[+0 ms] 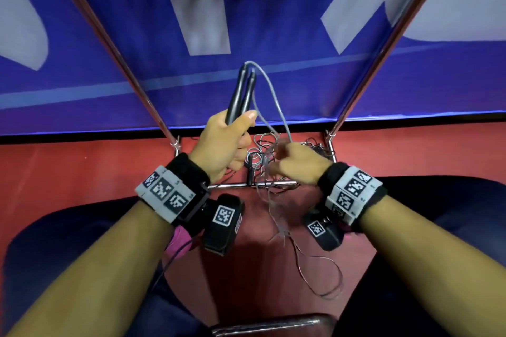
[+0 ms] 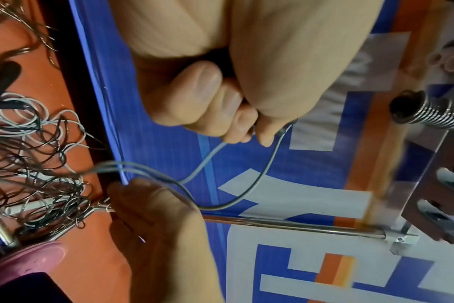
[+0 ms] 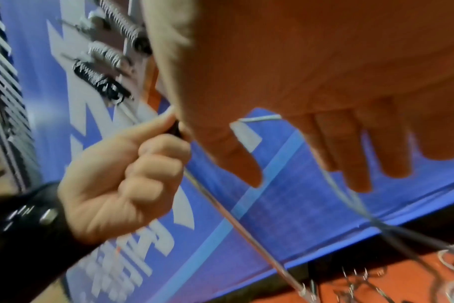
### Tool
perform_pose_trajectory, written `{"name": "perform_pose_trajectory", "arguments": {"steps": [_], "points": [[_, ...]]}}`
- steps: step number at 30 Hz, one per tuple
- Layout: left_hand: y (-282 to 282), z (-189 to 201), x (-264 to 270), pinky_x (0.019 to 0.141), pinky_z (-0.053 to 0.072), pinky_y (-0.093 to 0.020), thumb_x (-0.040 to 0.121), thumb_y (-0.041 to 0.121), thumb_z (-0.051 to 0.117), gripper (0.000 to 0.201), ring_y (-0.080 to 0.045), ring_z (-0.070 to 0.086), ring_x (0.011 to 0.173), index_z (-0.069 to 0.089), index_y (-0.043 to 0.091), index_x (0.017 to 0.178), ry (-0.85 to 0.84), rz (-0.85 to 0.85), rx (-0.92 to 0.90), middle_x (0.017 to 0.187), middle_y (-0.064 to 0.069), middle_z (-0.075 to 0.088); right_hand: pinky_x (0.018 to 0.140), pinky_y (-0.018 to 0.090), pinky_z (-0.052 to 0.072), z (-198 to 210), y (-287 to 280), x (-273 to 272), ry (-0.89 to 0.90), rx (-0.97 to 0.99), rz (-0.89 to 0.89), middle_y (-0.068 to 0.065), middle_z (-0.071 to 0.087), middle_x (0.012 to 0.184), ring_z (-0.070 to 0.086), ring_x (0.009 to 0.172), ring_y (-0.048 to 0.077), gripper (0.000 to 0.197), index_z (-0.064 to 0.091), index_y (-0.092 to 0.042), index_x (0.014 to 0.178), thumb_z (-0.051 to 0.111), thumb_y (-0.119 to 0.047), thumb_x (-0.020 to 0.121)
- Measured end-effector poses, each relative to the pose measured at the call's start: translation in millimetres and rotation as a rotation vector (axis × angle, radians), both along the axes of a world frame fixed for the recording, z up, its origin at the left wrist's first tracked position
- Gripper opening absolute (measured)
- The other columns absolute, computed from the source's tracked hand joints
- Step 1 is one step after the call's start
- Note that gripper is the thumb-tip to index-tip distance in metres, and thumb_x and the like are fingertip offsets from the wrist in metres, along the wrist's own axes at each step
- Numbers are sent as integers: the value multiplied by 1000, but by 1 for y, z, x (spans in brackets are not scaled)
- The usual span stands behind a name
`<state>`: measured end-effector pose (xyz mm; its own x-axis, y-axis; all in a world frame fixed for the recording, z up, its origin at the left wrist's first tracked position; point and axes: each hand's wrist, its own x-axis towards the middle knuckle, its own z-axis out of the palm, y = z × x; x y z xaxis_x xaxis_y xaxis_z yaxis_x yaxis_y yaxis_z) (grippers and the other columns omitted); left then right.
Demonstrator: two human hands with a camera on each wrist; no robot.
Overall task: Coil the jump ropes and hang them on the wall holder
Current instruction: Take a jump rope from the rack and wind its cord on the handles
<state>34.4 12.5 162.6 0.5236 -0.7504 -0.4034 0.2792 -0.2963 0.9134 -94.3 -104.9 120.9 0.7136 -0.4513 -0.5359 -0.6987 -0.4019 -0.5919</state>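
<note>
My left hand (image 1: 227, 142) grips two black jump rope handles (image 1: 241, 93) side by side, tips pointing up at the blue banner. A grey rope (image 1: 273, 96) arcs from the handle tips down to my right hand (image 1: 298, 164). Seen from the left wrist, the grey rope (image 2: 259, 180) loops from my curled left fingers (image 2: 202, 102) over the right hand (image 2: 158, 215). From the right wrist, the right hand's fingers (image 3: 345, 153) hang fairly straight, and the rope (image 3: 350, 196) passes between thumb and fingers, partly hidden behind them. A tangle of several ropes (image 1: 260, 156) lies on the floor below both hands.
A metal rack has two slanted chrome bars (image 1: 109, 44) (image 1: 383, 44) and a base bar (image 1: 235, 185) on the red floor (image 1: 68, 172). The blue banner (image 1: 191, 82) stands behind it. Metal springs (image 2: 428, 114) on a panel show up high. My knees flank the rope tangle.
</note>
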Motion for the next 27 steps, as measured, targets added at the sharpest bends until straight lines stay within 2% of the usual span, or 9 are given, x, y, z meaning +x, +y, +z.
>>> {"name": "perform_pose_trajectory", "arguments": {"steps": [3, 7, 14, 16, 18, 20, 23, 24, 27], "points": [[5, 6, 1, 51, 13, -27, 103, 33, 54, 20, -11, 20, 46, 44, 19, 93, -102, -24, 17, 58, 3, 28, 53, 24, 37, 4, -25, -1, 91, -185, -152, 5, 62, 75, 60, 71, 22, 33, 65, -10, 80, 75, -41, 75], [9, 7, 3, 46, 16, -24, 103, 30, 54, 26, -12, 20, 45, 38, 22, 85, -177, -60, 39, 55, 6, 29, 66, 29, 41, 8, -44, -5, 175, -408, -174, 17, 65, 96, 62, 88, 30, 38, 58, -9, 83, 80, -38, 73], [11, 1, 7, 42, 20, -20, 103, 28, 56, 36, -12, 21, 42, 33, 23, 74, -276, -70, 111, 49, 11, 33, 68, 29, 41, 36, -55, -14, 268, -344, -217, 10, 57, 80, 56, 82, 27, 58, 56, -7, 75, 90, -52, 61], [9, -1, 4, 41, 21, -19, 103, 27, 56, 35, -11, 22, 40, 35, 22, 75, -251, -105, 116, 48, 12, 32, 73, 27, 44, 33, -54, -11, 87, -308, -198, 4, 63, 89, 61, 91, 23, 56, 66, -10, 93, 90, -50, 61], [6, -3, -2, 41, 21, -18, 103, 27, 57, 31, -9, 23, 40, 40, 22, 77, -225, -152, 123, 48, 12, 33, 93, 28, 45, 28, -41, -2, -178, -208, -159, -3, 62, 118, 57, 114, 14, 67, 61, -19, 120, 88, -47, 66], [4, -5, -6, 42, 21, -19, 102, 30, 58, 23, -10, 23, 41, 48, 21, 83, -200, -187, 127, 51, 10, 33, 105, 31, 45, 20, -28, 9, -388, -66, -117, -4, 61, 131, 55, 123, 9, 60, 55, -20, 130, 82, -35, 79], [2, -5, -10, 42, 19, -18, 102, 30, 59, 20, -10, 22, 44, 49, 21, 87, -119, -202, 112, 55, 7, 30, 65, 19, 51, 13, -20, 16, -548, 109, -188, -10, 68, 75, 61, 65, 1, 9, 56, -10, 100, 61, -5, 94], [2, -5, -11, 43, 17, -17, 102, 29, 59, 21, -10, 21, 45, 48, 22, 85, -82, -204, 107, 57, 5, 28, 57, 18, 46, 14, -20, 17, -559, 139, -229, -8, 61, 63, 55, 53, 0, 9, 54, -9, 94, 54, 0, 97], [0, -3, -12, 44, 14, -15, 103, 28, 57, 22, -9, 20, 45, 60, 25, 81, 5, -171, 83, 60, 3, 28, 56, 31, 50, 20, -16, 20, -567, 389, -354, 6, 46, 63, 53, 47, 12, 20, 56, -9, 97, 41, 4, 96]]}}
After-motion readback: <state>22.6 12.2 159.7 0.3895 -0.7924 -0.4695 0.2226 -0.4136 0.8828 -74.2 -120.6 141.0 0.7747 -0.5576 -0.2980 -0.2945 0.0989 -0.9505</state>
